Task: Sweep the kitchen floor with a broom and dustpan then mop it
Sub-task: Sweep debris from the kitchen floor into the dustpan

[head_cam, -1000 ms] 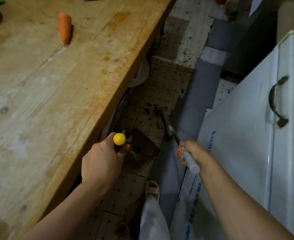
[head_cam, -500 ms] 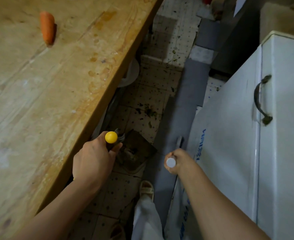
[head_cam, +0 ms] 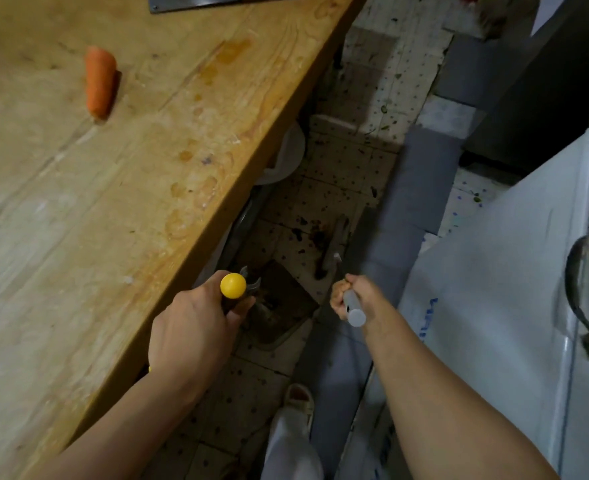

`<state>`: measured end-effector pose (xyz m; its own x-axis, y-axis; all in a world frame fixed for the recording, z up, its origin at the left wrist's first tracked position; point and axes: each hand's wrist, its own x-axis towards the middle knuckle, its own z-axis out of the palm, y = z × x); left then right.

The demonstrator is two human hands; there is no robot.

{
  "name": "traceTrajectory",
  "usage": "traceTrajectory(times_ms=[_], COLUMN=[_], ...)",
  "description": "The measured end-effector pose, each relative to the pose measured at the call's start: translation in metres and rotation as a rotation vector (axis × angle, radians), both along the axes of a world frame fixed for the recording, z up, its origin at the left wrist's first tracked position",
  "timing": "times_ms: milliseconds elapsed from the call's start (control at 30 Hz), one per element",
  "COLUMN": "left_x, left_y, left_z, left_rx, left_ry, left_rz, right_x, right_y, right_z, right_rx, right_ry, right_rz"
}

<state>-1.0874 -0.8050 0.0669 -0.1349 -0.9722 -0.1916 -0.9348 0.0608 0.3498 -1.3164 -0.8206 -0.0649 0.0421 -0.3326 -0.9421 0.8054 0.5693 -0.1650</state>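
Here I grip the dustpan handle point(head_cam: 233, 286) in my left hand point(head_cam: 196, 336), the broom handle point(head_cam: 353, 308) in my right hand point(head_cam: 353, 296); I'd draw short strokes, pulling floor debris point(head_cam: 315, 237) into the dustpan point(head_cam: 279, 306) beside the counter point(head_cam: 147, 188) edge.

I look down on a worn wooden table point(head_cam: 119, 202) at left, a speckled, dirty tile floor point(head_cam: 351, 161) and a white cabinet point(head_cam: 514, 271) at right, dimly lit.

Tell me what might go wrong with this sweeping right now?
The dark dustpan sits tight against the wooden table's edge, so the left hand on its yellow-capped handle could knock the wood. The right hand holds the grey-handled broom steeply; dark debris may scatter past the pan.
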Motion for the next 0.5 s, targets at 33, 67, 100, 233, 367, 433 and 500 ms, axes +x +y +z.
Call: traceTrajectory(times_ms=[33, 67, 100, 233, 367, 433, 500], left_x=[-0.004, -0.007, -0.009, -0.014, -0.017, -0.017, -0.016], left_y=[-0.004, -0.007, -0.010, -0.019, -0.029, -0.036, -0.043], left_z=[0.001, 0.002, 0.003, 0.006, 0.004, 0.002, -0.001], left_rx=[-0.005, -0.010, -0.015, -0.008, -0.001, 0.009, 0.016], left_ry=[-0.003, -0.006, -0.005, 0.018, 0.037, 0.036, 0.048], left_rz=[0.002, 0.001, -0.003, -0.003, -0.017, -0.036, -0.037], right_x=[-0.003, -0.005, -0.007, -0.018, -0.030, -0.033, -0.031], right_y=[-0.002, -0.004, -0.006, -0.008, -0.005, -0.006, -0.010], right_z=[0.001, 0.002, 0.003, 0.002, -0.007, -0.010, -0.012], right_rx=[-0.003, -0.005, 0.003, 0.091, 0.175, 0.227, 0.257], right_ry=[0.014, 0.029, 0.048, 0.136, 0.286, 0.337, 0.330], right_rz=[0.015, 0.032, 0.049, 0.105, 0.049, 0.019, 0.021])
